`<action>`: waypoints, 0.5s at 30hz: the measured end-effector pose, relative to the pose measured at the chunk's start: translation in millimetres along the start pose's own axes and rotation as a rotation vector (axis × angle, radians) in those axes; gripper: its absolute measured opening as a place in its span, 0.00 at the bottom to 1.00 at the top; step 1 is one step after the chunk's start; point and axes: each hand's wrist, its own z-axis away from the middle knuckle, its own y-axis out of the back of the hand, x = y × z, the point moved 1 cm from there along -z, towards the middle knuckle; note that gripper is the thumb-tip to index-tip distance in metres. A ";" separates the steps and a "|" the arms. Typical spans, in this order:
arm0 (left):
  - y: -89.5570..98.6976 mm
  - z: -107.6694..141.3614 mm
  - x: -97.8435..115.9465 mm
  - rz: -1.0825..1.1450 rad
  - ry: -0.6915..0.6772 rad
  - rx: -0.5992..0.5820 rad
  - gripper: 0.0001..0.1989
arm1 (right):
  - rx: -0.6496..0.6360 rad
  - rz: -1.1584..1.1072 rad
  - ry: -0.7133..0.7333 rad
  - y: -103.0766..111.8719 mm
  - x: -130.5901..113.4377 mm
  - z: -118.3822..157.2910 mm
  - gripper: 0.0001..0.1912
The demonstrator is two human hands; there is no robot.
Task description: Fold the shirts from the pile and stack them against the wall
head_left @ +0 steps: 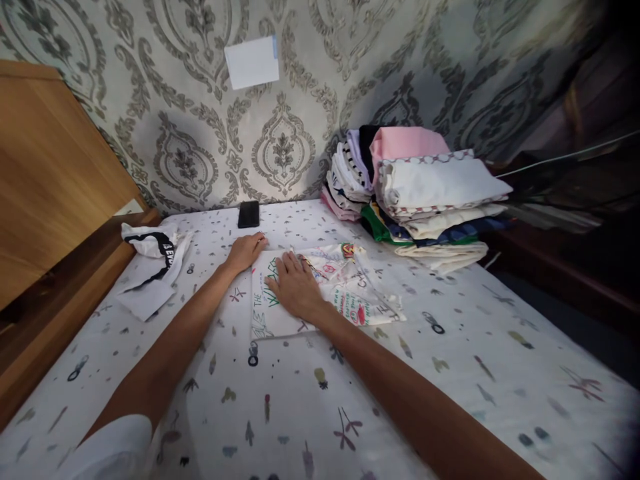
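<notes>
A folded white garment (345, 273) with colourful handwriting and doodles lies flat on the patterned bedsheet in front of me. My right hand (297, 287) rests palm down on its left part, fingers stretched out, over green lettering. At the garment's far left corner is my left hand (246, 251), its fingers drawn together and pointing right. Whether cloth is pinched between those fingers is too small to make out.
A black phone (249, 215) lies near the wall. Stacks of folded clothes (445, 180) stand at the back right. A crumpled white-and-black cloth (155, 257) sits left, beside a wooden board (55, 180). White paper (253, 63) is on the wall.
</notes>
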 end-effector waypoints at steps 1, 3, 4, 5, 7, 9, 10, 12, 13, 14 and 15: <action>0.8 2.1 2.1 -0.035 0.003 0.003 0.14 | -0.006 0.002 -0.001 0.0 -0.1 -0.1 0.33; 4.3 8.4 6.6 -0.120 0.013 0.026 0.12 | -0.004 -0.001 -0.003 0.3 -0.3 -0.2 0.33; 7.4 13.4 9.2 -0.157 0.015 0.050 0.11 | 0.001 -0.006 -0.002 0.3 -0.5 -0.1 0.33; 11.4 19.9 12.1 -0.179 0.010 0.082 0.11 | 0.007 -0.013 -0.001 0.2 -0.5 -0.1 0.33; 22.2 39.0 20.8 -0.144 -0.042 0.152 0.09 | 0.019 -0.033 0.002 -0.5 -0.3 -0.1 0.33; 34.4 65.8 34.3 -0.034 -0.155 0.153 0.08 | 0.018 -0.060 0.000 -2.2 0.7 -0.7 0.33; 40.2 81.5 42.6 0.025 -0.222 0.119 0.08 | 0.014 -0.073 -0.001 -3.4 1.4 -1.1 0.33; 48.8 114.2 59.6 0.094 -0.344 0.003 0.09 | 0.002 -0.094 0.000 -6.2 2.9 -2.4 0.34; 51.3 129.6 67.2 0.087 -0.398 -0.057 0.10 | -0.002 -0.099 0.000 -7.5 3.6 -3.0 0.34; 52.5 143.5 73.5 0.058 -0.440 -0.102 0.12 | -0.003 -0.102 0.000 -8.7 4.1 -3.7 0.34; 52.6 155.2 78.2 0.012 -0.470 -0.132 0.13 | 0.001 -0.102 0.001 -9.4 4.4 -4.3 0.34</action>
